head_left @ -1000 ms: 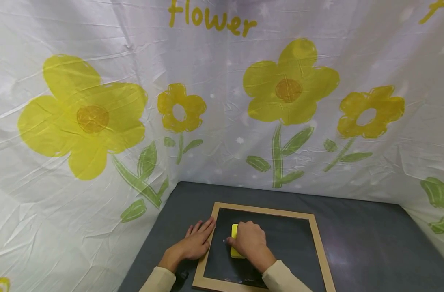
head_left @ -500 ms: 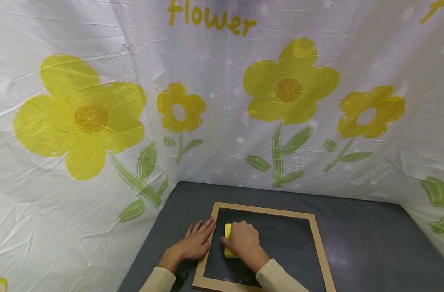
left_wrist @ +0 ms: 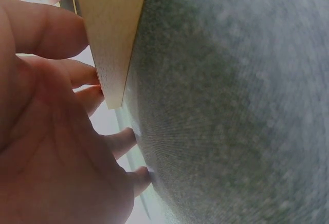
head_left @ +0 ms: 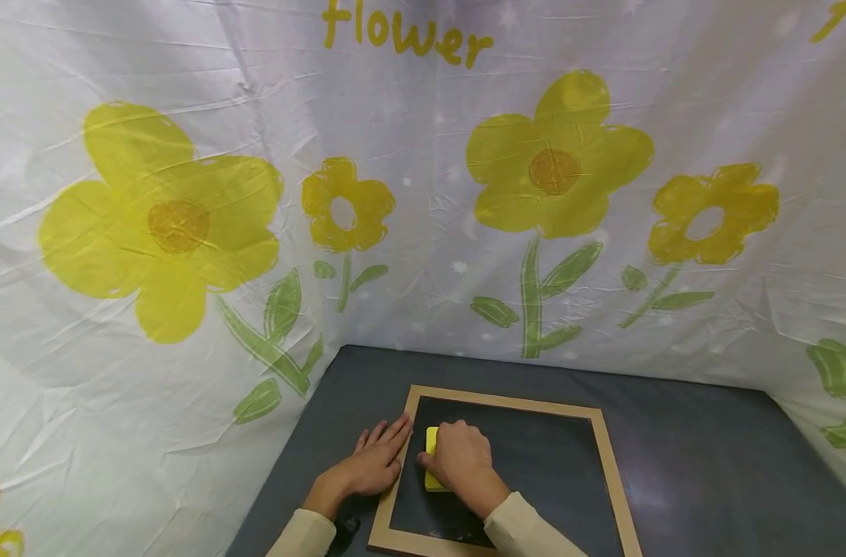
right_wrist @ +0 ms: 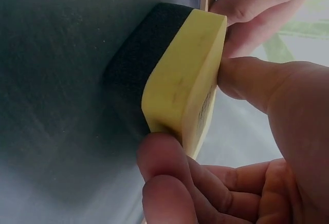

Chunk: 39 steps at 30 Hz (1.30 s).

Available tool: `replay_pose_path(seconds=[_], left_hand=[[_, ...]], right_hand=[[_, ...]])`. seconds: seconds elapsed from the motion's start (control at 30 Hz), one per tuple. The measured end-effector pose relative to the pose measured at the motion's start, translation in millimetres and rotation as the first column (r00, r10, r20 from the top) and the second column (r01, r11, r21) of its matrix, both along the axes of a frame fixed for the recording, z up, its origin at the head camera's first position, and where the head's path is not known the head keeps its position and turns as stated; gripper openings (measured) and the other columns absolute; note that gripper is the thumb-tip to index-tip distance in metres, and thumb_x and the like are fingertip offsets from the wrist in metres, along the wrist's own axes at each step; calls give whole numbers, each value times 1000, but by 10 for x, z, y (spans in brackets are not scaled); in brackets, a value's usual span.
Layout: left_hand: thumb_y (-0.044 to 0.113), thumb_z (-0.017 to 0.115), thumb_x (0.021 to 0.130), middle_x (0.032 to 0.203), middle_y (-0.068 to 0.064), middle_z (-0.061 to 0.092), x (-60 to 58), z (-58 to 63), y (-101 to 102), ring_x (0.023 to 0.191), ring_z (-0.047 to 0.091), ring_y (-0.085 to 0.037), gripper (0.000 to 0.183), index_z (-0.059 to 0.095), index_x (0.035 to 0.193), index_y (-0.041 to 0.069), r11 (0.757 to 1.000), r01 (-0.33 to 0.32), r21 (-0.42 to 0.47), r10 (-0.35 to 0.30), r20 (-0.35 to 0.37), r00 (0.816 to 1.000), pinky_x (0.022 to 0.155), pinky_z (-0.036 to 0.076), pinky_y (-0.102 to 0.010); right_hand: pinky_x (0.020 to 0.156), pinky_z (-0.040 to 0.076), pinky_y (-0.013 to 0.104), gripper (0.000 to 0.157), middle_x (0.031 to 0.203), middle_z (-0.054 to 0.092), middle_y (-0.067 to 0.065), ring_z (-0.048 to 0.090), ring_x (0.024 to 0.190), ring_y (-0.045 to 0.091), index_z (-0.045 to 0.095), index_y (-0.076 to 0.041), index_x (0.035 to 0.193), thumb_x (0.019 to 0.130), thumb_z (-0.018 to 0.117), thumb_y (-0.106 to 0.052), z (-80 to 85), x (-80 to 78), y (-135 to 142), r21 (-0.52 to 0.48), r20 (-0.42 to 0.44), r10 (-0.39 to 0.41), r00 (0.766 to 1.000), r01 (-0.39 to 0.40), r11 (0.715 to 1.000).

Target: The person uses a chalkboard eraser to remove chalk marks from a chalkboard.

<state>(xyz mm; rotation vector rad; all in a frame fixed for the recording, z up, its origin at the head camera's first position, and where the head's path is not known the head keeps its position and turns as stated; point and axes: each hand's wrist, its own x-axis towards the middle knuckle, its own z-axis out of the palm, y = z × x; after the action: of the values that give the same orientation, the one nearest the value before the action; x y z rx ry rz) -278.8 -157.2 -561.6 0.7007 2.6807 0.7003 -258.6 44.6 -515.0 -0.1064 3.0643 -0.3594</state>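
A blackboard [head_left: 534, 464] in a light wooden frame lies on the dark table. My right hand [head_left: 461, 462] grips a board eraser [right_wrist: 177, 75], yellow on top with a black felt underside, near the board's left side. In the right wrist view the felt rests against the board, the thumb lies on the yellow back and fingertips [right_wrist: 162, 154] hold its edge. My left hand [head_left: 367, 468] lies with fingers stretched out on the left strip of the wooden frame [left_wrist: 110, 39]. Two of its fingertips reach past the frame's corner to the table surface in the left wrist view.
The dark tabletop [head_left: 701, 464] extends right of the board. A white curtain [head_left: 423, 309] printed with yellow flowers hangs behind and to the left. A small dark object [head_left: 346, 530] lies by the left wrist, partly hidden.
My right hand has slid the eraser leftward across the board, toward the left frame strip. The left hand has stayed in place on the frame.
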Motion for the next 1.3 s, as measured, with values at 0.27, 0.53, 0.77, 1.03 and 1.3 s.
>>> replay_pose_path(seconds=[0.27,0.53,0.77,1.03,1.3], left_hand=[[17,50,111,184,-9,20,19,19,-14,167,17,-52,68,28,175,9,1000,13,9,-13,-6,1000,128,10,-79],[22,46,111,185,-6,17,-66,-150,-75,164,16,-59,69,24,177,15,997,38,68,-35,-43,998,124,9,-83],[24,45,111,185,-6,17,-60,-199,-88,164,15,-59,68,25,177,16,996,35,82,-31,-43,999,123,9,-84],[22,45,111,185,-7,17,-30,-176,-91,164,14,-59,68,26,176,13,993,49,107,-44,-44,998,124,8,-82],[18,45,109,185,-9,19,-48,-202,-77,165,16,-57,68,29,175,11,996,29,83,-25,-51,998,126,9,-81]], right_hand=[[69,62,44,56,82,62,8,63,70,24,77,-5,106,86,88,-56,32,12,41,-9,10,-13,1000,13,1000],[65,61,43,58,79,61,8,64,68,24,76,-5,101,85,89,-59,47,33,167,-7,7,-29,1000,29,1000],[63,60,44,59,79,63,8,65,68,25,75,-5,100,84,89,-59,38,95,335,1,19,-70,997,70,998],[65,59,47,62,85,63,11,65,73,28,75,-3,109,85,90,-57,63,163,595,-16,45,-116,992,117,993],[61,58,46,61,82,62,11,63,69,26,73,-2,107,85,90,-56,57,222,834,-20,51,-151,987,152,988]])
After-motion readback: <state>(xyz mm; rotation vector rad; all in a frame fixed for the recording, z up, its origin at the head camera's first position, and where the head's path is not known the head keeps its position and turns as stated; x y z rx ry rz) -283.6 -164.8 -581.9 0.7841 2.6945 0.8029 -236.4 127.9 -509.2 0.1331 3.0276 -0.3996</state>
